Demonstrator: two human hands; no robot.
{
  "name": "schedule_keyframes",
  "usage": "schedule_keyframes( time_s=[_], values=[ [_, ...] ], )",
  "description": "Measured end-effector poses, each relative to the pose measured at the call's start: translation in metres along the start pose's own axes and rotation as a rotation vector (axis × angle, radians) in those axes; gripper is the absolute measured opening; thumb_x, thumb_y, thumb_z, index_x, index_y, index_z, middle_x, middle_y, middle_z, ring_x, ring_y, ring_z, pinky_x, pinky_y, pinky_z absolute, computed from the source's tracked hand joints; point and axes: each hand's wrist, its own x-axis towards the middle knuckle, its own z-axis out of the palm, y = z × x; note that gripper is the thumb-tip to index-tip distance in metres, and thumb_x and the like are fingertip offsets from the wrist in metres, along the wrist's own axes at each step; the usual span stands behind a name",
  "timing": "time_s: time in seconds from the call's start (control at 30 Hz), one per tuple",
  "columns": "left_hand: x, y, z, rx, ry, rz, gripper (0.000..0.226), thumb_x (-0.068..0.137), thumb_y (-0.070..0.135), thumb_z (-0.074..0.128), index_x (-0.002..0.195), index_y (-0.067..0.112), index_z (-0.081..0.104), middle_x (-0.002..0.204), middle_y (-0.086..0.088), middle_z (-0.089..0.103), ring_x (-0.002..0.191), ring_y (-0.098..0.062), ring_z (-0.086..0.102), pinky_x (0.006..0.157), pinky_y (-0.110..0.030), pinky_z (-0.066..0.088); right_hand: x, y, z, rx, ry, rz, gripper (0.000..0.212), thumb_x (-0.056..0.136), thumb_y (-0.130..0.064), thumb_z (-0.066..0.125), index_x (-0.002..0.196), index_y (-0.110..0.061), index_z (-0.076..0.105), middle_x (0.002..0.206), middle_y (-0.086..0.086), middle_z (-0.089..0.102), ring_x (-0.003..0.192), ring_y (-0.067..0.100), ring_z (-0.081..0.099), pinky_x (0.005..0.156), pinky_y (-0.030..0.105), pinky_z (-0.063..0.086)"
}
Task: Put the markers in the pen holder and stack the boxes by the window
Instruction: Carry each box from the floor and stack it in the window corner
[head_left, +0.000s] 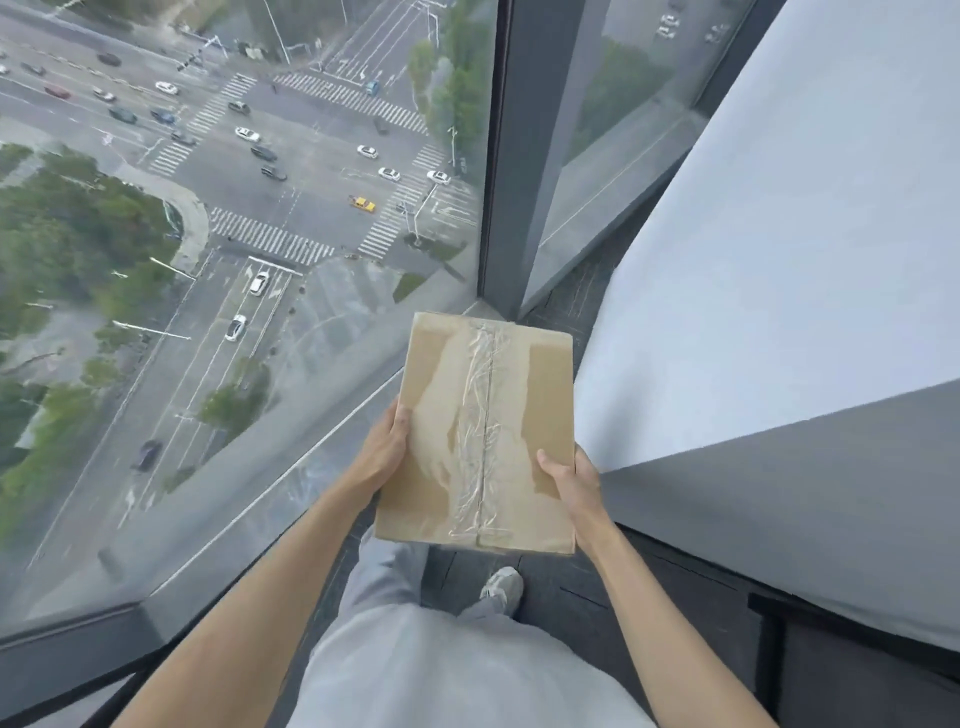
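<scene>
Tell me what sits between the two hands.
The taped cardboard box, held at its side edges by the left hand and right hand; seen in head view.

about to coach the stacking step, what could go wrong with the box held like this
The left hand and right hand grip only the near half of the cardboard box, so its far end may dip or slip. That end points toward the window glass and might knock it.
</scene>
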Motion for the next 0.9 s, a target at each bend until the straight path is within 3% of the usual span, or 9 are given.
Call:
schedule_keyframes(
  time_s=[0.13, 0.23, 0.33, 0.47, 0.57, 0.7, 0.8, 0.9],
  values=[
    [0.082, 0.004, -0.005, 0.174, -0.119, -0.100, 0.053, 0.103, 0.051, 0.022, 0.153, 0.034, 0.026, 0.148, -0.001, 0.039, 0.140, -0.027, 0.032, 0.115, -0.051, 0.026, 0.038, -0.006, 0.014, 0.069, 0.135, 0.083, 0.027, 0.091, -0.016, 0.064, 0.118, -0.021, 0.064, 0.104, -0.005, 0.074, 0.091, 0.013, 0.069, 0.070, 0.025, 0.053],
    [0.136, 0.019, -0.003, 0.239, -0.222, -0.119, 0.049, 0.105, 0.044, 0.026, 0.150, 0.026, 0.032, 0.149, -0.006, 0.043, 0.134, -0.028, 0.042, 0.112, -0.049, 0.033, 0.072, -0.004, 0.027, 0.116, 0.238, 0.143, 0.031, 0.089, -0.020, 0.065, 0.120, -0.020, 0.061, 0.107, -0.003, 0.072, 0.090, 0.013, 0.069, 0.064, 0.021, 0.053],
    [0.182, 0.033, 0.001, 0.231, -0.315, -0.159, 0.043, 0.106, 0.034, 0.029, 0.148, 0.028, 0.033, 0.140, -0.001, 0.050, 0.124, -0.023, 0.050, 0.105, -0.042, 0.040, 0.111, -0.003, 0.036, 0.137, 0.273, 0.235, 0.041, 0.083, -0.029, 0.066, 0.122, -0.019, 0.059, 0.108, -0.001, 0.071, 0.091, 0.018, 0.070, 0.065, 0.029, 0.056],
    [0.245, 0.030, 0.023, 0.285, -0.392, -0.150, 0.044, 0.103, 0.031, 0.030, 0.145, 0.041, 0.035, 0.134, 0.007, 0.056, 0.122, -0.022, 0.053, 0.104, -0.047, 0.043, 0.183, 0.016, 0.041, 0.096, 0.287, 0.317, 0.053, 0.068, -0.035, 0.069, 0.118, -0.023, 0.057, 0.102, 0.000, 0.071, 0.089, 0.021, 0.072, 0.059, 0.034, 0.060],
    [0.303, 0.017, 0.053, 0.262, -0.404, -0.167, 0.048, 0.102, 0.022, 0.031, 0.146, 0.039, 0.034, 0.134, 0.007, 0.055, 0.119, -0.021, 0.054, 0.103, -0.047, 0.044, 0.264, 0.054, 0.039, 0.051, 0.296, 0.316, 0.061, 0.061, -0.041, 0.070, 0.119, -0.025, 0.058, 0.098, -0.001, 0.072, 0.084, 0.020, 0.073, 0.058, 0.040, 0.063],
    [0.379, -0.019, 0.098, 0.262, -0.387, -0.199, 0.049, 0.101, 0.018, 0.034, 0.147, 0.033, 0.031, 0.135, 0.006, 0.053, 0.120, -0.023, 0.052, 0.105, -0.047, 0.042, 0.342, 0.068, 0.036, -0.016, 0.387, 0.321, 0.071, 0.056, -0.047, 0.070, 0.120, -0.020, 0.055, 0.113, 0.004, 0.061, 0.089, 0.024, 0.069, 0.057, 0.041, 0.063],
    [0.434, -0.054, 0.128, 0.235, -0.390, -0.240, 0.043, 0.102, 0.018, 0.034, 0.143, 0.030, 0.035, 0.130, 0.005, 0.056, 0.115, -0.021, 0.055, 0.098, -0.044, 0.046, 0.396, 0.083, 0.029, -0.051, 0.430, 0.322, 0.075, 0.062, -0.046, 0.066, 0.125, -0.009, 0.050, 0.122, 0.006, 0.049, 0.097, 0.028, 0.065, 0.059, 0.039, 0.062],
    [0.485, -0.084, 0.156, 0.200, -0.400, -0.284, 0.040, 0.101, 0.017, 0.036, 0.133, 0.039, 0.041, 0.121, 0.008, 0.059, 0.104, -0.018, 0.058, 0.081, -0.039, 0.051, 0.448, 0.106, 0.020, 0.008, 0.445, 0.359, 0.076, 0.060, -0.046, 0.063, 0.125, -0.010, 0.048, 0.121, 0.007, 0.053, 0.093, 0.028, 0.067, 0.068, 0.047, 0.062]
  ],
)
